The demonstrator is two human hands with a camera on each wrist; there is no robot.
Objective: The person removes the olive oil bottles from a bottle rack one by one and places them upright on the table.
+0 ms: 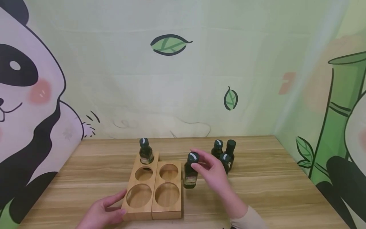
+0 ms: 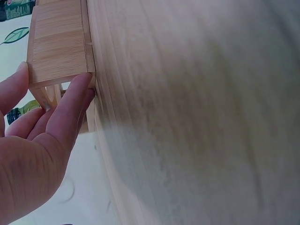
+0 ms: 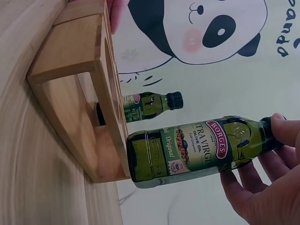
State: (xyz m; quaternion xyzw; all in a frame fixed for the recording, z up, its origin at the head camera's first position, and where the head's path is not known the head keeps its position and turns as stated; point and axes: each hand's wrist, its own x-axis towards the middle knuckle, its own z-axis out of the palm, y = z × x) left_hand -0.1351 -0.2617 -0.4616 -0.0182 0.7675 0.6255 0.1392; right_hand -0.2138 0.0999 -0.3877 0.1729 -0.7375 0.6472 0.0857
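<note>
My right hand (image 1: 213,171) pinches the dark cap and neck of an olive oil bottle (image 1: 190,175), which hangs upright just right of the wooden rack (image 1: 166,212). In the right wrist view, the green Borges label of this olive oil bottle (image 3: 197,145) faces the camera, its base overlapping the rack's edge. The rack is two adjoining sections with round holes, the left one longer. My left hand (image 1: 100,211) grips the rack's front left corner. In the left wrist view, the left hand's thumb and fingers (image 2: 70,101) span the front end. Another bottle (image 1: 146,152) stands in the far left hole.
Three more dark-capped bottles (image 1: 231,148) stand close together on the wood-grain table (image 1: 266,184), right of and behind my right hand. A cloth backdrop (image 1: 125,79) printed with pandas, leaves and bamboo rises behind the table's far edge.
</note>
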